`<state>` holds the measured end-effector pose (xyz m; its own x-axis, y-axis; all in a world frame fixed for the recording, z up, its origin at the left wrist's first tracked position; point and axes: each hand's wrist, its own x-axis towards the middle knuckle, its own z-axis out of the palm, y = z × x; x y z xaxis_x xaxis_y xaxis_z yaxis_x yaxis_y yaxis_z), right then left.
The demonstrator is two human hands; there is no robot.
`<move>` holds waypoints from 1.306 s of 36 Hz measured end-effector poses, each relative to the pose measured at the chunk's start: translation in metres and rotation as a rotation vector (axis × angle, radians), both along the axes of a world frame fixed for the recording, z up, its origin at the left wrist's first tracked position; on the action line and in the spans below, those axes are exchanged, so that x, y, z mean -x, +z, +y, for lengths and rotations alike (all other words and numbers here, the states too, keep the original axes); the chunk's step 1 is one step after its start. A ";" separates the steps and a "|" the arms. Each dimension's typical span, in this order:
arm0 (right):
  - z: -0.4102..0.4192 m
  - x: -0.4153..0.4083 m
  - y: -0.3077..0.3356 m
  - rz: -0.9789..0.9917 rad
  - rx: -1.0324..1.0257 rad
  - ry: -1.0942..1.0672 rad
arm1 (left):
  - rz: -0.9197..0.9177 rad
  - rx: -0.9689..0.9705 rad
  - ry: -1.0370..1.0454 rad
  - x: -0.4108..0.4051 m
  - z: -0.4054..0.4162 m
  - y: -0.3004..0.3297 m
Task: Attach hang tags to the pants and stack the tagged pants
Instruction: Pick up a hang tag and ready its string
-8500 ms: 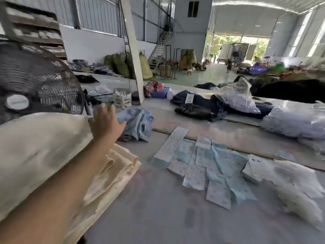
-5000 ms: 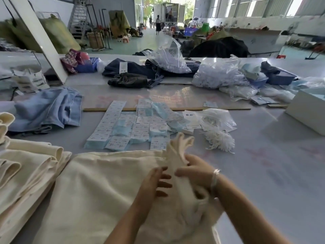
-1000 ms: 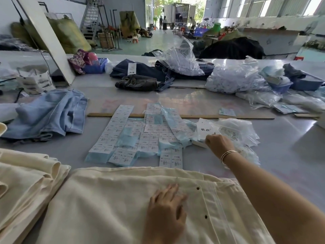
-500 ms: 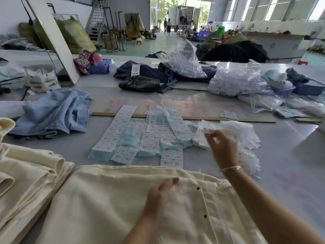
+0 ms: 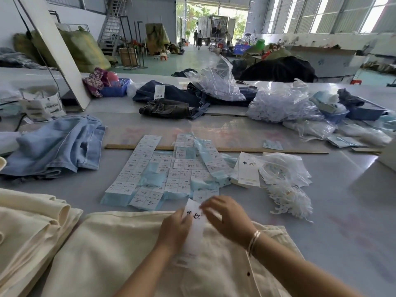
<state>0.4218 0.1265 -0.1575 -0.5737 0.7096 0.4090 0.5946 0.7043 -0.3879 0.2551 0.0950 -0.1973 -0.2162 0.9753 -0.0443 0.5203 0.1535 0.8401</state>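
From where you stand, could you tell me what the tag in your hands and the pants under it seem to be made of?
The tag, held by the left hand and right hand, looks like stiff white card, matte, with black printed characters; it stays flat. The pants look like cream woven cotton, perhaps twill: matte, soft folds, dark snaps at the fly.

White hang tag (image 5: 194, 226) over cream pants (image 5: 120, 254)
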 end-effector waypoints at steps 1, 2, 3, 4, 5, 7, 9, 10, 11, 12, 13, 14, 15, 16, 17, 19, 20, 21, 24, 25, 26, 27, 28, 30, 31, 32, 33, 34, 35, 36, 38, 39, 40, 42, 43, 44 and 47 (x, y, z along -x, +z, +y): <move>0.014 0.003 0.000 0.012 0.055 -0.085 | -0.001 -0.021 -0.011 0.001 -0.002 -0.003; 0.029 0.007 -0.002 -0.022 0.100 -0.150 | 0.000 -0.042 -0.003 0.002 -0.003 -0.006; 0.043 0.012 -0.005 -0.088 0.137 -0.189 | 0.015 -0.057 0.011 0.001 -0.004 -0.008; 0.055 0.016 -0.009 -0.169 0.163 -0.205 | 0.041 -0.077 0.018 0.000 -0.004 -0.010; 0.066 0.021 -0.014 -0.249 0.183 -0.204 | 0.063 -0.094 0.018 -0.001 -0.005 -0.011; 0.082 0.030 -0.023 -0.366 0.226 -0.188 | 0.060 -0.140 0.024 -0.003 -0.006 -0.013; 0.090 0.038 -0.030 -0.424 0.251 -0.198 | 0.018 -0.218 0.033 -0.004 -0.007 -0.014; 0.092 0.040 -0.032 -0.449 0.254 -0.200 | 0.024 -0.268 0.035 -0.003 -0.008 -0.015; 0.092 0.041 -0.034 -0.474 0.254 -0.200 | 0.053 -0.311 0.037 -0.002 -0.008 -0.016; 0.092 0.040 -0.036 -0.492 0.250 -0.197 | 0.104 -0.349 0.037 -0.002 -0.008 -0.017; 0.091 0.039 -0.038 -0.492 0.243 -0.194 | 0.195 -0.385 0.037 -0.002 -0.009 -0.018; 0.089 0.037 -0.040 -0.474 0.234 -0.192 | 0.319 -0.425 0.026 -0.002 -0.008 -0.019; 0.088 0.034 -0.041 -0.444 0.225 -0.193 | 0.434 -0.452 -0.001 -0.002 -0.006 -0.019; 0.087 0.032 -0.042 -0.413 0.220 -0.194 | 0.521 -0.457 -0.045 -0.002 -0.004 -0.019; 0.086 0.029 -0.042 -0.382 0.216 -0.194 | 0.583 -0.440 -0.094 0.000 0.001 -0.018; 0.084 0.023 -0.040 -0.314 0.238 -0.186 | 0.626 -0.346 -0.195 0.002 0.011 -0.019; 0.082 0.021 -0.039 -0.283 0.260 -0.175 | 0.648 -0.282 -0.254 0.003 0.015 -0.021; 0.082 0.020 -0.039 -0.259 0.284 -0.163 | 0.672 -0.232 -0.308 0.004 0.019 -0.023; 0.083 0.021 -0.037 -0.217 0.335 -0.136 | 0.737 -0.144 -0.366 0.003 0.027 -0.027; 0.084 0.022 -0.036 -0.189 0.331 -0.132 | 0.736 -0.135 -0.358 0.002 0.027 -0.028; 0.087 0.024 -0.035 -0.156 0.316 -0.132 | 0.728 -0.139 -0.344 0.002 0.027 -0.028; 0.089 0.026 -0.035 -0.136 0.298 -0.137 | 0.724 -0.146 -0.334 0.002 0.027 -0.028; 0.092 0.028 -0.035 -0.140 0.291 -0.147 | 0.723 -0.154 -0.325 0.002 0.026 -0.029; 0.096 0.034 -0.035 -0.224 0.321 -0.163 | 0.723 -0.163 -0.313 0.002 0.025 -0.031; 0.097 0.036 -0.037 -0.288 0.338 -0.167 | 0.728 -0.159 -0.316 0.002 0.025 -0.031; 0.096 0.038 -0.039 -0.336 0.343 -0.166 | 0.734 -0.153 -0.318 0.002 0.025 -0.031; 0.095 0.038 -0.041 -0.357 0.339 -0.166 | 0.738 -0.150 -0.319 0.002 0.025 -0.031; 0.094 0.038 -0.044 -0.349 0.330 -0.167 | 0.736 -0.151 -0.318 0.002 0.025 -0.031; 0.092 0.037 -0.047 -0.331 0.314 -0.168 | 0.731 -0.151 -0.313 0.002 0.025 -0.030; 0.091 0.036 -0.048 -0.325 0.294 -0.167 | 0.725 -0.155 -0.310 0.002 0.025 -0.030; 0.090 0.034 -0.049 -0.352 0.253 -0.157 | 0.715 -0.163 -0.309 0.001 0.025 -0.030; 0.090 0.034 -0.049 -0.369 0.235 -0.157 | 0.711 -0.161 -0.313 0.001 0.025 -0.031; 0.090 0.034 -0.048 -0.384 0.219 -0.159 | 0.707 -0.159 -0.316 0.002 0.025 -0.031; 0.089 0.036 -0.047 -0.398 0.179 -0.172 | 0.703 -0.163 -0.312 0.002 0.026 -0.031; 0.088 0.037 -0.048 -0.405 0.154 -0.185 | 0.701 -0.160 -0.307 0.002 0.025 -0.031; 0.087 0.038 -0.048 -0.415 0.135 -0.201 | 0.702 -0.157 -0.302 0.001 0.025 -0.031; 0.086 0.041 -0.047 -0.395 0.140 -0.236 | 0.700 -0.153 -0.291 0.000 0.025 -0.031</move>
